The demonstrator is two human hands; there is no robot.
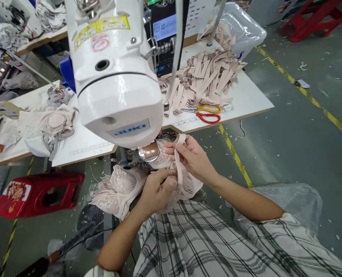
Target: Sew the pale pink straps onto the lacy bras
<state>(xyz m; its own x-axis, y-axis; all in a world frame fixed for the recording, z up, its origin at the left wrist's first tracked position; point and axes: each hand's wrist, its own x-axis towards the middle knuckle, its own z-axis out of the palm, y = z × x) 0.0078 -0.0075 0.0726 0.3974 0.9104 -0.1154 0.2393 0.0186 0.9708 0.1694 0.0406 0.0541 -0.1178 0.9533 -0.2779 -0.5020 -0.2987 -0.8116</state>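
A beige fabric strap (179,161) runs between my two hands in front of the sewing machine (121,104). Near its upper end, my right hand (192,156) pinches the strap between thumb and fingers. My left hand (161,190) is closed lower down, thumb and forefinger pressed together at the strap's lower end and the lace beneath. Pale pink lace bras (124,184) lie under and beside my hands, between my lap and the machine. The machine's needle area is hidden behind its white head.
Cut beige straps (208,77) are heaped on the white table (253,102) at right, with red-and-yellow-handled scissors (207,113) in front. A clear plastic bin (243,29) stands behind. More bra pieces (57,123) lie on the left table. A red stool (41,194) stands lower left.
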